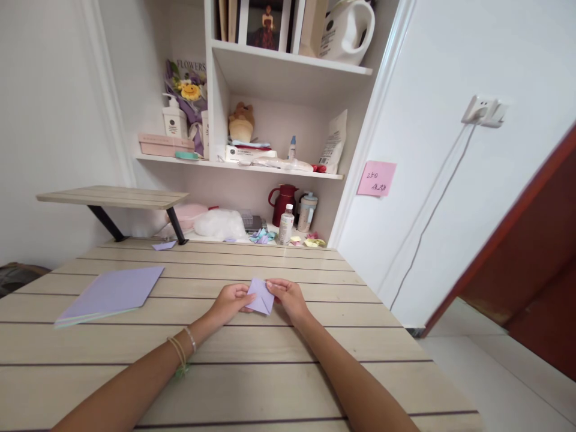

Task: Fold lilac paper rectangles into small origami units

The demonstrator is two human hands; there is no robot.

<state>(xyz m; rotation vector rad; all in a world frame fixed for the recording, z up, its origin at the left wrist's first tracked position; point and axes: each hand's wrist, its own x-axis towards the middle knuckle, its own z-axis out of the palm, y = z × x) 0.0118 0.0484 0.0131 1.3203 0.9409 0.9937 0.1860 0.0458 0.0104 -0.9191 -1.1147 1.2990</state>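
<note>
A small folded piece of lilac paper [261,296] rests on the wooden desk [252,372] between my two hands. My left hand [230,302] pinches its left edge with curled fingers. My right hand [288,297] pinches its upper right edge, fingers closed on the fold. A stack of lilac paper sheets [112,293] lies flat on the desk to the left, well apart from both hands. A thin bracelet circles my left wrist.
A low wooden riser [112,197] stands at the desk's back left. Behind the desk are white shelves [288,72] with a bottle [285,224], red jug [282,203], plastic bag and small folded paper pieces [310,241]. A pink note [376,178] sticks to the right wall.
</note>
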